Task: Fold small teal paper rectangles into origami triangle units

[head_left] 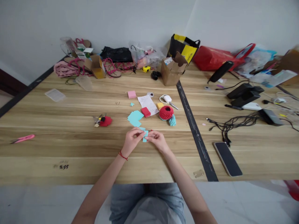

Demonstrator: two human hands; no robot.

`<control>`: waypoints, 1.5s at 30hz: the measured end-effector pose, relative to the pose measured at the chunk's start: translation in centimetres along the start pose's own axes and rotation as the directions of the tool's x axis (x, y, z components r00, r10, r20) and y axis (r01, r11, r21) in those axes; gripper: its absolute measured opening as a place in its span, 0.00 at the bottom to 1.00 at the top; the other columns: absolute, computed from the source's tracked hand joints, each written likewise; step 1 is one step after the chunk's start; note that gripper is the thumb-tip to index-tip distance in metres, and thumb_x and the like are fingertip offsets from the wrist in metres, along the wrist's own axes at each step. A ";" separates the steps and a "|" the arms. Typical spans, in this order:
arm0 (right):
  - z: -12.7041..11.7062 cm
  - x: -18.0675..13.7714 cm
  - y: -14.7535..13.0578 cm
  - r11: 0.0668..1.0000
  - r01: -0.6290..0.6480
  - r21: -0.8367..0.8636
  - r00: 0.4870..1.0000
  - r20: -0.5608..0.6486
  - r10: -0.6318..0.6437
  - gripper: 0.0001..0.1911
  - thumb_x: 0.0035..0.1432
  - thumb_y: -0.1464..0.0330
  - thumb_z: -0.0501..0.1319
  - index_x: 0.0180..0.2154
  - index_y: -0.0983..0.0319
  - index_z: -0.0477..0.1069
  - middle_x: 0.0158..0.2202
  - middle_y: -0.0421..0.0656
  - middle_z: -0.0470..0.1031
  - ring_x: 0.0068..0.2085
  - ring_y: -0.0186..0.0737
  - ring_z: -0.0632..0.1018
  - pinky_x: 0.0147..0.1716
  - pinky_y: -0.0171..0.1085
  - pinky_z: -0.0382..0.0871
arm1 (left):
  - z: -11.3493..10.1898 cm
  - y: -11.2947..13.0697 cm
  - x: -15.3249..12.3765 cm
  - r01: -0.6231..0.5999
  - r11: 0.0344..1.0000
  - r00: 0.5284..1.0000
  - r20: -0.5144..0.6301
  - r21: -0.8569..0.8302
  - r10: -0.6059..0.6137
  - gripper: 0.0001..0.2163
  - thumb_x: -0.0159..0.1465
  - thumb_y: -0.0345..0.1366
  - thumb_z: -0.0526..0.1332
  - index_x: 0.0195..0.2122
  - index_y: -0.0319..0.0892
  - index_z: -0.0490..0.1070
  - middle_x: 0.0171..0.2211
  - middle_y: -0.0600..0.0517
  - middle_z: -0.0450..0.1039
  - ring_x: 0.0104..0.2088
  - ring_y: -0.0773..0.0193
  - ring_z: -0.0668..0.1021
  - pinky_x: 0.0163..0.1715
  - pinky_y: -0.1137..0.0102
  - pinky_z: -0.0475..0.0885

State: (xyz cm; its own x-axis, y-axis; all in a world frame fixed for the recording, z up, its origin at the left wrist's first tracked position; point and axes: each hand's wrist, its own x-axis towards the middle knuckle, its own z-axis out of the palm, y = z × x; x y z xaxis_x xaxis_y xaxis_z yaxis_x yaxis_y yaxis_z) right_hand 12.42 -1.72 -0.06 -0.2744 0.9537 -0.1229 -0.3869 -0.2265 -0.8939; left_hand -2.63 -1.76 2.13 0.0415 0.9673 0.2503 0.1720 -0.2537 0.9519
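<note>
Left of the left hand [132, 139], a hand could pass over bare table [70, 140], nearer than the keys [105, 121], as far as the pink knife [26, 138]. Right of the right hand [159, 141], room runs to the cables [225, 132] and phone [228, 159]. Just beyond the grip, blue sheets [135, 118], a red block [146, 112] and a red paper ornament [166, 114] block the way.

A person's left hand [132, 140] and right hand [159, 140] pinching a small light-blue paper piece [145, 137], pale wood-grained table [88, 158] beneath, loose light-blue paper sheets [135, 117] just beyond, red pleated round object [166, 111] beside light-blue pleated piece [172, 120], rectangular dark-screened phone [228, 159] well apart
</note>
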 end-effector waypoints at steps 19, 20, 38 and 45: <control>0.1 -0.1 -0.3 0.999 -0.008 -0.053 1.000 -0.016 0.007 0.11 0.39 0.65 0.72 0.26 0.61 0.74 0.24 0.39 0.78 0.25 0.34 0.77 0.28 0.32 0.72 | -0.1 -0.2 0.0 -0.001 0.999 1.000 -0.012 0.032 0.002 0.06 0.56 0.35 0.64 0.24 0.39 0.73 0.26 0.51 0.71 0.29 0.66 0.73 0.28 0.72 0.68; 0.1 -0.1 -0.3 0.999 -0.008 -0.052 1.000 -0.016 0.007 0.11 0.38 0.65 0.72 0.26 0.61 0.74 0.24 0.38 0.78 0.25 0.34 0.77 0.27 0.32 0.72 | -0.1 -0.2 0.0 0.002 0.999 1.000 -0.013 0.032 -0.002 0.07 0.56 0.36 0.64 0.24 0.39 0.73 0.26 0.51 0.71 0.29 0.66 0.73 0.28 0.72 0.68; 0.2 0.0 -0.1 0.998 -0.008 -0.070 0.999 -0.042 0.005 0.13 0.36 0.63 0.72 0.25 0.61 0.73 0.23 0.39 0.77 0.24 0.34 0.76 0.27 0.34 0.72 | -0.2 0.2 0.1 -0.017 0.998 1.000 -0.004 0.060 0.018 0.08 0.57 0.37 0.63 0.23 0.39 0.73 0.25 0.51 0.71 0.28 0.66 0.73 0.27 0.73 0.67; 0.1 0.0 0.1 0.998 -0.004 -0.065 0.999 -0.038 0.001 0.13 0.37 0.63 0.72 0.25 0.61 0.73 0.24 0.39 0.77 0.25 0.35 0.76 0.28 0.34 0.72 | -0.3 0.3 0.2 -0.033 0.996 0.999 0.014 0.085 0.032 0.07 0.57 0.35 0.63 0.24 0.39 0.74 0.26 0.51 0.71 0.29 0.66 0.73 0.28 0.73 0.67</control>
State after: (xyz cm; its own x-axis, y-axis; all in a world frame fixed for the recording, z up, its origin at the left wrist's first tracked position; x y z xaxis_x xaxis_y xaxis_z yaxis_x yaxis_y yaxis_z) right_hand 12.27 -1.76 -0.09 -0.2416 0.9602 -0.1401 -0.3278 -0.2167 -0.9195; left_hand -2.85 -1.69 2.56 0.0605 0.9587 0.2777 0.2538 -0.2839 0.9247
